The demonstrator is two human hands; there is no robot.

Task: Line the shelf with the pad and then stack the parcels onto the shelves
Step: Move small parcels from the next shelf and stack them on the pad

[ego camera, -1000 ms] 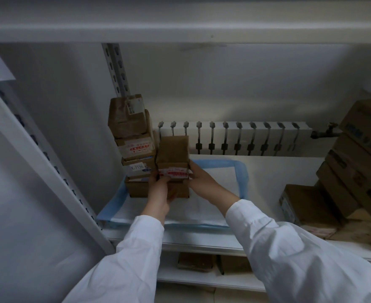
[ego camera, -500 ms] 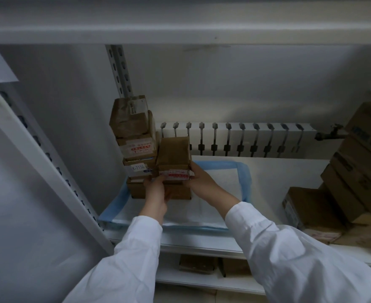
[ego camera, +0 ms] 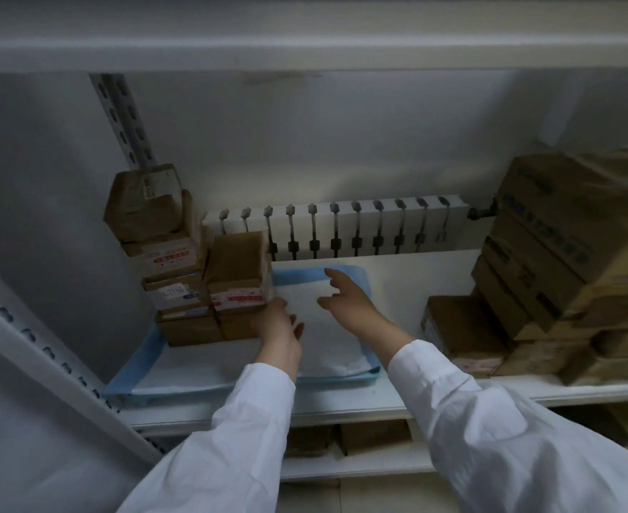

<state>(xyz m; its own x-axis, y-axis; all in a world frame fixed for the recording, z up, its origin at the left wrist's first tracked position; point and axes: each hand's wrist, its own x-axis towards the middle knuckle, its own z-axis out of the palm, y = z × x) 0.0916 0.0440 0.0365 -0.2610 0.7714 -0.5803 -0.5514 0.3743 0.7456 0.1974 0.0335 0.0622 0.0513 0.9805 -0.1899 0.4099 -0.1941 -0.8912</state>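
Left hand (ego camera: 279, 327) open beside stacked parcel (ego camera: 238, 275), right hand (ego camera: 346, 301) open, fingers spread above pad (ego camera: 327, 349)

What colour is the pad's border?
Light blue border around a white centre on the pad; the head view shows it.

Left hand (ego camera: 279, 327) extended forward, fingers loosely spread. Right hand (ego camera: 346, 303) farther out, fingers splayed, grasping nothing. White sleeves (ego camera: 490, 420) on both arms.

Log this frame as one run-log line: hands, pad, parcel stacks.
left hand: open, by short stack | right hand: open, above pad | pad: on shelf | tall stack, short stack: on pad
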